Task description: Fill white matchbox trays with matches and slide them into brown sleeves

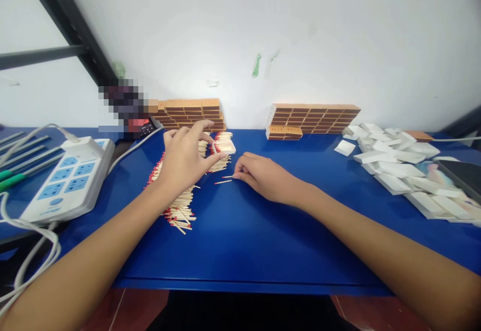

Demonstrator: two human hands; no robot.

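My left hand (186, 153) grips a small white matchbox tray (233, 147) between thumb and fingers. Red-tipped matches (224, 144) fill the tray. To its right, my right hand (263, 176) is closed in a pinch, with a match (227, 177) sticking out leftward from the fingertips. Just below that, a single loose match (223, 182) lies on the blue table (240, 241). A large heap of matches (180, 206) spreads beneath and in front of my left hand, which hides part of it. More matches (220, 164) lie under the tray.
Stacked brown matchboxes (191, 108) stand against the wall at left, and another stack (315, 118) at right. White empty trays (394, 158) pile up on the right beside a dark phone-like object (462, 176). A power strip (71, 176) with white cables sits at left, near green-handled tools (17, 181).
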